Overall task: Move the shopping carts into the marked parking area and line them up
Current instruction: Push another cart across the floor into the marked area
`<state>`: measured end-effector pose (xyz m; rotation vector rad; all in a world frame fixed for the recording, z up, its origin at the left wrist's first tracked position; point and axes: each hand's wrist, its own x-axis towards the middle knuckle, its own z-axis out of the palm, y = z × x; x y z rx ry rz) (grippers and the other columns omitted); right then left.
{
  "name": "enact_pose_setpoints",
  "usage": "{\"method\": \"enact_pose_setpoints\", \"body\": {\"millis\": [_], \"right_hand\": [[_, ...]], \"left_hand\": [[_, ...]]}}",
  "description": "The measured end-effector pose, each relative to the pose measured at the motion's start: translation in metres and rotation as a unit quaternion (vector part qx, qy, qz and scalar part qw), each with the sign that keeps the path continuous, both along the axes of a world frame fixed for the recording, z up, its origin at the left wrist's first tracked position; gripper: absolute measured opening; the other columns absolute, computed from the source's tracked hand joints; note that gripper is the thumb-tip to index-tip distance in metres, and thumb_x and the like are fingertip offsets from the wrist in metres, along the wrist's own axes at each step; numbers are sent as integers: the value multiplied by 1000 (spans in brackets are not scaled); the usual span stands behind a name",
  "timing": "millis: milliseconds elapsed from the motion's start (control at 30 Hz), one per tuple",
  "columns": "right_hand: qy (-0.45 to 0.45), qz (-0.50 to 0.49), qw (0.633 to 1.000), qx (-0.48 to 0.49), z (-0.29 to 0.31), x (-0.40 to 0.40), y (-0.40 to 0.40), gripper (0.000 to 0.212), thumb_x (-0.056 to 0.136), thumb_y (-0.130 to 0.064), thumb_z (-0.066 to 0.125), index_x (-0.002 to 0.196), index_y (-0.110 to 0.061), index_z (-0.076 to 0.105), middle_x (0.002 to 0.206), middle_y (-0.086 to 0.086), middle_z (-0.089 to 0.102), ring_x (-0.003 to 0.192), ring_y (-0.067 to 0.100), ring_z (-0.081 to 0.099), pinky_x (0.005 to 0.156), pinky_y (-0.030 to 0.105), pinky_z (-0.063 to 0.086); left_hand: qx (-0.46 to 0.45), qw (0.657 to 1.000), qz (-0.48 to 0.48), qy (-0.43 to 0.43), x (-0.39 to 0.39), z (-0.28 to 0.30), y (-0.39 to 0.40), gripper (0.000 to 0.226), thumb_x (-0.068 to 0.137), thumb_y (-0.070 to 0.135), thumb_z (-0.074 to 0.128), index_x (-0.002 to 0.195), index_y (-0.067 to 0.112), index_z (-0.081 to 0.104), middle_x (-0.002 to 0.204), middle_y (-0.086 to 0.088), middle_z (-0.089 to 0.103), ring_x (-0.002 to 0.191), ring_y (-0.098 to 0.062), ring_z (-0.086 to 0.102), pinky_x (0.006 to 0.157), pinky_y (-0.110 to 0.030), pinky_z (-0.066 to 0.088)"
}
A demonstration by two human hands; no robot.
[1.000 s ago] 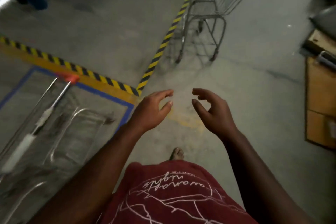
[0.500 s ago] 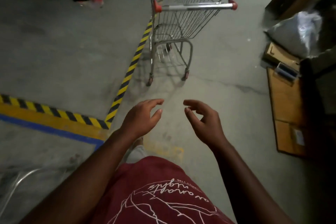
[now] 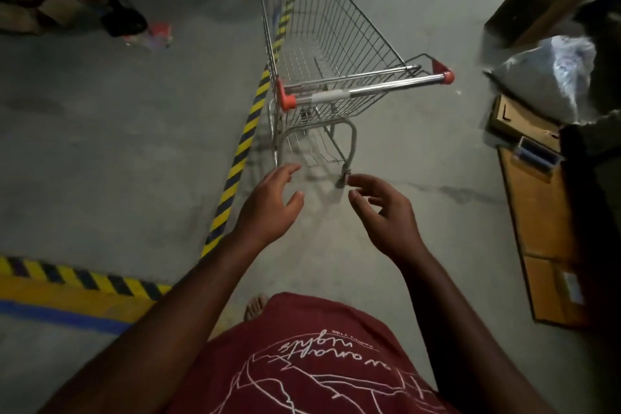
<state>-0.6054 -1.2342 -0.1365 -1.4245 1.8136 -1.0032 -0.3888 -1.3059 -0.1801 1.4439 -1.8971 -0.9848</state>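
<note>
Much of the scene's edge is dim or blurred. At the top left, dark shapes and a small pinkish object (image 3: 158,35) lie on the floor, too smeared to identify. On the right, a cardboard box (image 3: 537,0) runs out of frame at the top, and a crumpled plastic bag (image 3: 551,77) sits below it beside flat brown boards (image 3: 544,228), whose far side sinks into shadow. The shopping cart (image 3: 329,54) stands ahead on the grey concrete floor (image 3: 100,144), just right of a yellow-and-black striped line (image 3: 242,151); its left rear wheel is hidden behind the left hand's fingertips, and its front wheels cannot be seen under the wire basket. The handle bar (image 3: 366,90), capped in red at both ends, faces the person (it sits slightly skewed, right end farther away). A second striped line with a blue band (image 3: 60,316) beneath it crosses the lower left corner, and the cart is well apart from it.

Both arms reach forward from a red printed shirt (image 3: 319,363). The left hand (image 3: 268,208) is spread loosely, palm turned inward, fingers relaxed and holding nothing. The right hand (image 3: 386,212) mirrors it, fingers gently curved, thumb apart, also empty. Neither touches the cart; both hang below its handle in the picture. One bare foot (image 3: 256,306) shows above the shirt hem.
</note>
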Motion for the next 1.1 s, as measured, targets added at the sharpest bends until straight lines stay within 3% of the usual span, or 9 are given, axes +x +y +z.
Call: {"method": "enact_pose_setpoints", "body": {"millis": [233,333,400,533,633,733,867,967,1100], "right_hand": [[-5,-15,1000,-25,-30,-94,-112,40,98,-26,70,137,-24,62,128,-18,67,116,-1,64,99,38,55],[68,11,997,-42,-38,-152,-167,53,97,-35,70,147,-27,54,144,-9,60,131,10,56,107,37,49],[111,37,992,-54,-38,-185,-203,58,96,-39,70,150,-26,51,147,-5,58,135,15,52,110,36,44],[206,89,973,-50,-36,-230,-280,59,98,-50,64,147,-20,53,146,1,59,137,24,51,116,50,37],[257,153,952,68,-35,-250,-338,68,101,-53,56,155,-16,41,157,9,49,143,33,47,118,49,35],[298,159,925,171,-32,-256,-380,75,99,-56,55,158,-15,33,165,12,37,143,39,44,110,46,41],[416,202,861,213,-39,-252,-390,73,95,-67,37,154,-25,44,161,6,42,146,41,36,114,53,31],[457,199,850,171,-40,-251,-382,70,93,-68,31,142,-25,57,144,5,59,140,34,40,109,49,28],[462,209,847,161,-42,-252,-365,73,93,-69,26,140,-23,60,146,3,58,148,34,30,113,53,20]], "left_hand": [[-88,996,9,-15,-72,6,-120,50,90,23,66,140,18,57,142,-1,58,132,-12,52,110,-38,45],[-158,985,46,-47,-116,5,-164,53,88,15,73,139,7,58,147,-8,54,145,0,31,123,-18,14],[-182,977,58,-93,-146,4,-191,64,90,25,75,145,7,50,156,-11,44,153,-20,26,121,-16,-3],[-64,975,74,-198,-189,-3,-248,83,96,61,54,160,18,24,170,-4,16,158,-22,3,127,-42,9],[25,963,96,-252,-202,-9,-282,81,95,71,35,159,23,27,170,-3,19,157,-24,13,122,-54,23],[121,933,115,-318,-211,-9,-290,77,95,70,38,158,26,30,168,1,25,154,-22,21,119,-52,29],[99,914,119,-376,-215,-9,-286,70,95,65,39,156,31,34,162,0,37,150,-22,30,119,-57,15],[98,906,117,-395,-215,-6,-282,68,95,63,40,155,30,37,160,-1,40,148,-23,35,120,-60,10],[98,908,108,-392,-209,-6,-262,74,90,63,38,154,27,40,159,-3,41,147,-22,36,124,-57,4]]}}
